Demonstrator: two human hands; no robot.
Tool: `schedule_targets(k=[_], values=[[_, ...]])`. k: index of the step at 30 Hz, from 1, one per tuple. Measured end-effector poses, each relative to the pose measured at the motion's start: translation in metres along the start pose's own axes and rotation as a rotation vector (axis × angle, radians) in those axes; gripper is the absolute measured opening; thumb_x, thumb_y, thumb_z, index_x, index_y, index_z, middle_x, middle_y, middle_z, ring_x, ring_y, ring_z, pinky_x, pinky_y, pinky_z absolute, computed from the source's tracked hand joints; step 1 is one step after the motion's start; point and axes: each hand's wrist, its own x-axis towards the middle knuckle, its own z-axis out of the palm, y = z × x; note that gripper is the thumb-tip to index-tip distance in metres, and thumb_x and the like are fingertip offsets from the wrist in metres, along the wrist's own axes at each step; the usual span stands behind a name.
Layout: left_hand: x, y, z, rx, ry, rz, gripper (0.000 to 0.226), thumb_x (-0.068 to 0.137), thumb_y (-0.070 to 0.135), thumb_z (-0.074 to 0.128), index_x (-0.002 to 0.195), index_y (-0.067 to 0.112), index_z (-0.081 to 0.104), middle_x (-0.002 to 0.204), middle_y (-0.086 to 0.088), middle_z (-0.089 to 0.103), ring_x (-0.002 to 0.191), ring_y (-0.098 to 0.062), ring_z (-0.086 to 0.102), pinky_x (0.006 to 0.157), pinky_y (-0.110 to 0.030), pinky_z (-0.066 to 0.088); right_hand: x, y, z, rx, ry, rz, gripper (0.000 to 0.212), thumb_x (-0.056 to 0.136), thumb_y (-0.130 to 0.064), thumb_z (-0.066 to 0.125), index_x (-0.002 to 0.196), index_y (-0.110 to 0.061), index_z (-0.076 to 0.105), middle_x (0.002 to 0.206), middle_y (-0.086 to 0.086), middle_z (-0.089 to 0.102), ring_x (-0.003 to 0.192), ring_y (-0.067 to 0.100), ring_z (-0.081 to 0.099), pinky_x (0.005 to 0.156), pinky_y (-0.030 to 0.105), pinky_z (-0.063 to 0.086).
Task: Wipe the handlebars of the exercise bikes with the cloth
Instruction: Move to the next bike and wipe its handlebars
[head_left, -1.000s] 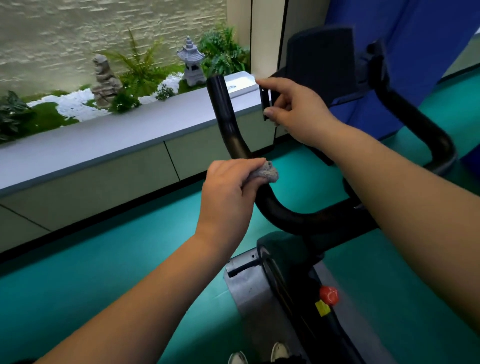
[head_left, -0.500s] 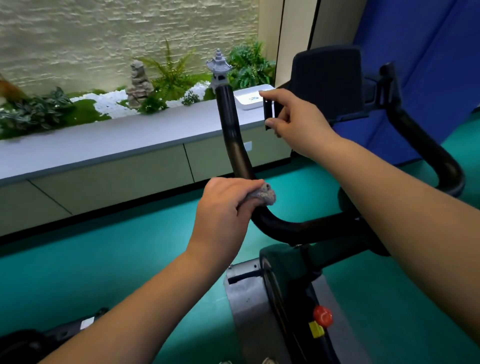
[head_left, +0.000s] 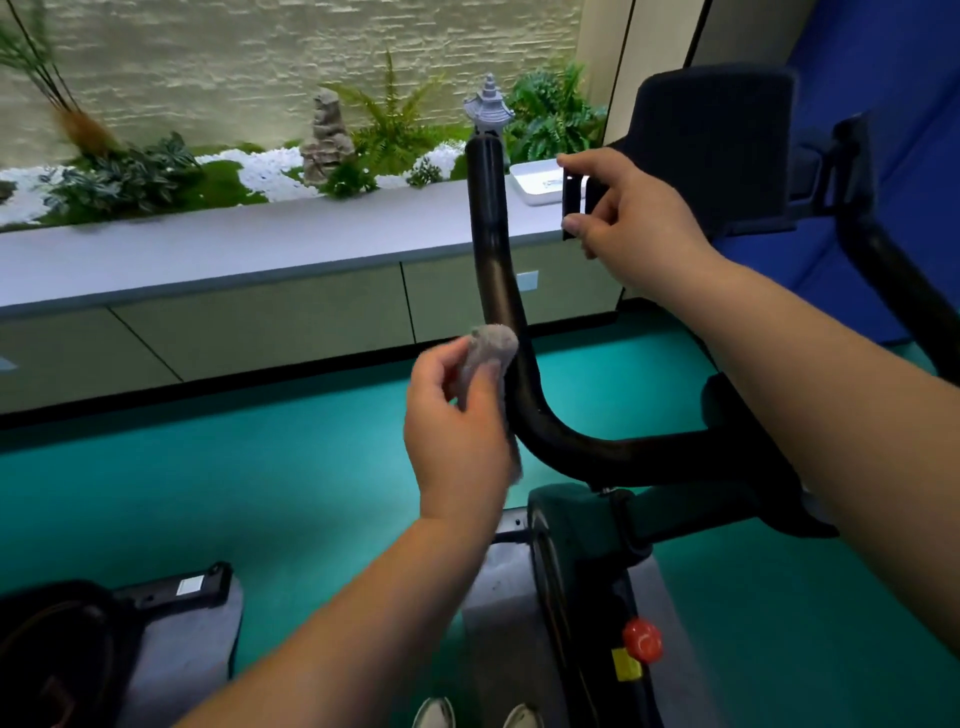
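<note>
A folded grey cloth (head_left: 488, 358) is gripped in the left hand (head_left: 457, 431), with fingers and thumb curled round it, and is held against the left side of the black handlebar (head_left: 498, 291) where the upright left horn bends toward the crossbar. The horn rises above this hand, and its rounded end is seen well above the knuckles. The edge of the black console bracket (head_left: 571, 208) is pinched by the right hand (head_left: 628, 218) between thumb and forefinger, with the other fingers curled beneath; the dark console panel (head_left: 722, 150) stands just beyond that hand. The right horn of the handlebar (head_left: 893, 280) is seen farther to the right of the right forearm. Below the left wrist lies the bike frame, and a red knob (head_left: 642, 640) is found under the right forearm. Beyond both hands a grey ledge (head_left: 208, 249) is set, with a white tray (head_left: 537, 184) beside the right hand's fingertips. Behind the ledge are plants and a small stone pagoda (head_left: 488, 111).
</note>
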Motion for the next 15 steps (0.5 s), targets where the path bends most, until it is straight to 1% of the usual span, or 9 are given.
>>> schedule_targets(k=[3, 6, 8, 9, 10, 13, 15], values=[[-0.029, -0.006, -0.003, -0.107, 0.005, -0.085, 0.014, 0.091, 0.017, 0.061, 0.099, 0.028, 0.058, 0.098, 0.002, 0.067, 0.092, -0.011, 0.064, 0.087, -0.035, 0.052, 0.001, 0.002, -0.001, 0.015, -0.006, -0.008, 0.049, 0.091, -0.025, 0.062, 0.132, -0.043, 0.045, 0.077, 0.003, 0.064, 0.078, 0.017, 0.064, 0.080, 0.040, 0.053], [-0.009, -0.007, 0.004, -0.233, 0.018, -0.205, 0.008, 0.092, 0.019, 0.059, 0.098, 0.025, 0.060, 0.097, -0.008, 0.068, 0.088, -0.019, 0.064, 0.087, -0.045, 0.053, 0.002, 0.003, 0.000, 0.012, -0.006, -0.013, 0.048, 0.090, -0.026, 0.062, 0.131, -0.043, 0.045, 0.077, 0.003, 0.064, 0.077, 0.017, 0.063, 0.079, 0.040, 0.053], [0.008, -0.002, 0.011, -0.347, 0.011, -0.271, 0.003, 0.094, 0.020, 0.057, 0.096, 0.021, 0.059, 0.092, -0.008, 0.068, 0.080, -0.019, 0.063, 0.081, -0.043, 0.054, 0.002, 0.003, 0.000, 0.008, -0.003, -0.013, 0.048, 0.090, -0.026, 0.062, 0.131, -0.043, 0.045, 0.076, 0.002, 0.064, 0.077, 0.017, 0.064, 0.080, 0.040, 0.053], [0.008, -0.002, 0.013, -0.364, 0.012, -0.278, 0.003, 0.094, 0.021, 0.056, 0.096, 0.021, 0.058, 0.089, -0.007, 0.067, 0.078, -0.018, 0.062, 0.077, -0.041, 0.053, 0.002, 0.003, 0.000, 0.008, -0.002, -0.015, 0.047, 0.091, -0.025, 0.062, 0.131, -0.043, 0.045, 0.076, 0.001, 0.064, 0.078, 0.017, 0.064, 0.080, 0.040, 0.053], [0.002, -0.004, 0.013, -0.355, 0.013, -0.283, 0.003, 0.095, 0.022, 0.056, 0.097, 0.021, 0.057, 0.088, -0.007, 0.067, 0.077, -0.017, 0.062, 0.077, -0.041, 0.053, 0.001, 0.003, 0.000, 0.008, -0.002, -0.018, 0.047, 0.091, -0.025, 0.062, 0.131, -0.042, 0.045, 0.075, 0.001, 0.063, 0.078, 0.017, 0.064, 0.080, 0.041, 0.052], [-0.022, -0.013, 0.010, -0.313, 0.000, -0.363, 0.005, 0.096, 0.025, 0.053, 0.098, 0.021, 0.055, 0.092, -0.009, 0.067, 0.080, -0.018, 0.063, 0.084, -0.046, 0.052, 0.001, 0.002, 0.000, 0.012, -0.007, -0.022, 0.048, 0.091, -0.025, 0.062, 0.131, -0.043, 0.045, 0.075, 0.001, 0.063, 0.078, 0.018, 0.064, 0.080, 0.042, 0.053], [-0.019, -0.013, 0.012, -0.332, -0.005, -0.399, 0.007, 0.096, 0.026, 0.052, 0.098, 0.020, 0.055, 0.087, -0.006, 0.065, 0.074, -0.016, 0.061, 0.079, -0.044, 0.053, 0.001, 0.003, 0.000, 0.012, -0.007, -0.022, 0.048, 0.091, -0.025, 0.062, 0.131, -0.044, 0.045, 0.075, 0.001, 0.063, 0.077, 0.016, 0.065, 0.079, 0.041, 0.054]])
